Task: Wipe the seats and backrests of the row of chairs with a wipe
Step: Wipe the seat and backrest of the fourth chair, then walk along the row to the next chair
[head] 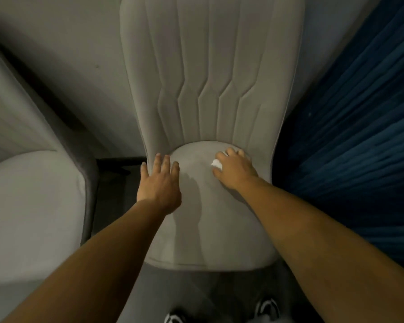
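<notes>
Right hand [234, 170] pressed on rear right of seat [210, 220], fingers curled over a bunched white wipe [217, 163]. Left hand [160, 180] flat, fingers spread and straight, resting on rear left seat edge beside the backrest [210, 73]; nothing held. Hands well apart, wipe touching the seat near the backrest joint. Judged stage: seat of this chair under wiping; no visible sign of which areas are already done, fabric showing no wet trace in the dim light. Backrest seemingly not yet reached. Second chair [33, 201] at left cut off by frame edge; blue curtain [359, 136] at right. Most of wipe hidden beneath the hand. Length of row beyond view; overall progress not determinable.
</notes>
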